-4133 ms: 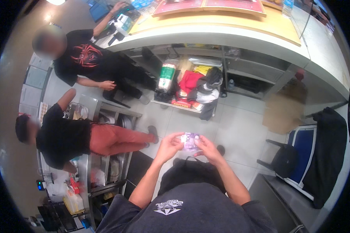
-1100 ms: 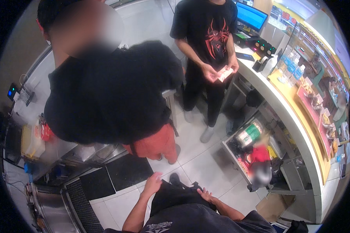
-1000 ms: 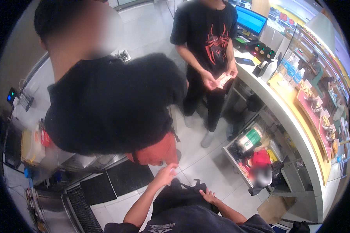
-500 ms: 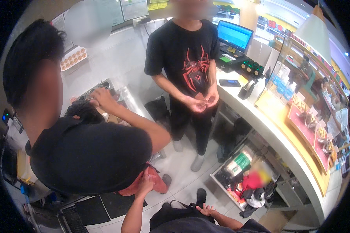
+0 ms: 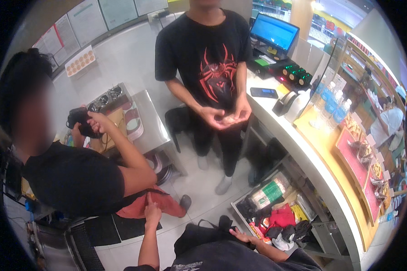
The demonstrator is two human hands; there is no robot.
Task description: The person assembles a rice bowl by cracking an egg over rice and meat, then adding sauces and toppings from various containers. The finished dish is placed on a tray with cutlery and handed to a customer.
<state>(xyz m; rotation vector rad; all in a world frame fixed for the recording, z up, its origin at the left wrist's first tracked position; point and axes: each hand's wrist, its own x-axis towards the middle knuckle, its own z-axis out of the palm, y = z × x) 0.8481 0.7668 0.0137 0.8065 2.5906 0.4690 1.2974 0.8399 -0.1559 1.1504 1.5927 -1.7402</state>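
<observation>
My left hand [image 5: 153, 212] reaches forward, its index finger stretched toward the red trousers [image 5: 160, 203] of the person at the left; I cannot tell whether it touches them. Low beside my waist, my right hand [image 5: 243, 235] has its fingers spread and holds nothing. Between my forearms lies black cloth [image 5: 196, 239] with a thin strap at its top. The person at the left holds a dark, bundled thing [image 5: 83, 122] in both hands. Another person in a black shirt [image 5: 219, 67] stands ahead, hands together at the waist.
A curved counter [image 5: 323, 180] runs along the right, bearing water bottles [image 5: 332, 106], red food trays [image 5: 355, 167], a phone [image 5: 263, 92] and a monitor [image 5: 275, 34]. Beneath it, an open drawer [image 5: 239, 210] sticks out, full of bags and cloths. A steel table [image 5: 151, 122] stands behind the left person.
The view has shifted. The person at the left has turned and lowered the dark bundle into view. My left index finger now stretches out; my right hand stays spread near my waist.
</observation>
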